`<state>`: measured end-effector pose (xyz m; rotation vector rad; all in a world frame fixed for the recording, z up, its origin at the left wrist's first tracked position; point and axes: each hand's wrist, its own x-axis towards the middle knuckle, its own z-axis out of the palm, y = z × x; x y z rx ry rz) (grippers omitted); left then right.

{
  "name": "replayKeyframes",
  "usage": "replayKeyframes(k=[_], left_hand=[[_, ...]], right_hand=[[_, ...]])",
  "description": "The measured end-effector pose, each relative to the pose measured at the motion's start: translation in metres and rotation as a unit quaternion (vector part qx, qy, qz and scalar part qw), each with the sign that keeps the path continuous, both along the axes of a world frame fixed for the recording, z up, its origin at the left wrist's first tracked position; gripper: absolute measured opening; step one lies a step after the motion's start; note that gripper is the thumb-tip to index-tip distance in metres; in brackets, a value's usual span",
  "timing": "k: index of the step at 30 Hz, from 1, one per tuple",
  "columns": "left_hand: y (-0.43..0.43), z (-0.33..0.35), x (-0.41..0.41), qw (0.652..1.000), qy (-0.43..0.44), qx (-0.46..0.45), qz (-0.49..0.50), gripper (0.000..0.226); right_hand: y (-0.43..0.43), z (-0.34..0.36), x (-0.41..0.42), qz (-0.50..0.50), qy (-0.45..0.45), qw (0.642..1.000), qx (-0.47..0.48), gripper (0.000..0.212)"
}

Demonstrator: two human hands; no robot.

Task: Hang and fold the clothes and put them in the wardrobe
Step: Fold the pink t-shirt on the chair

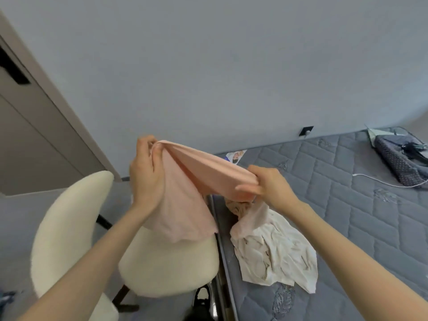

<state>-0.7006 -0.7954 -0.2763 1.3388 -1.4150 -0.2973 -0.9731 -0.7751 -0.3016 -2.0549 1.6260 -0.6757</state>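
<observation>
I hold a pale pink garment up in the air between both hands, above the chair and the bed's edge. My left hand grips its upper left end, fingers curled round the bunched cloth. My right hand pinches the other end of the stretched top edge. The rest of the pink cloth hangs down in a loose flap. Below my right hand a crumpled cream garment lies on the mattress, with a bit of tan lacy cloth at its top. The wardrobe is out of view.
A white fuzzy chair stands at the lower left beside the grey quilted mattress. A dark dotted garment, a white cable and a printed paper lie on the bed's far side. A grey door is at the left.
</observation>
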Motion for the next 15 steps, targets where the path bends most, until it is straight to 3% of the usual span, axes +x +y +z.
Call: replayKeyframes(k=[5,9,12,15], left_hand=[[0.036,0.038,0.057,0.997,0.010,-0.005,0.080,0.017],[0.053,0.051,0.097,0.990,0.017,0.043,0.134,0.014],[0.050,0.053,0.124,0.986,0.005,0.085,0.143,0.006],[0.038,0.045,0.145,0.981,-0.038,0.135,0.131,0.009]], right_hand=[[0.015,0.009,0.023,0.010,0.170,0.984,0.061,0.023],[0.008,0.041,0.043,-0.015,0.092,0.996,0.011,0.039],[-0.007,0.062,0.061,0.027,0.036,0.999,0.022,0.049],[-0.024,0.064,0.080,0.054,0.132,0.988,0.065,0.036]])
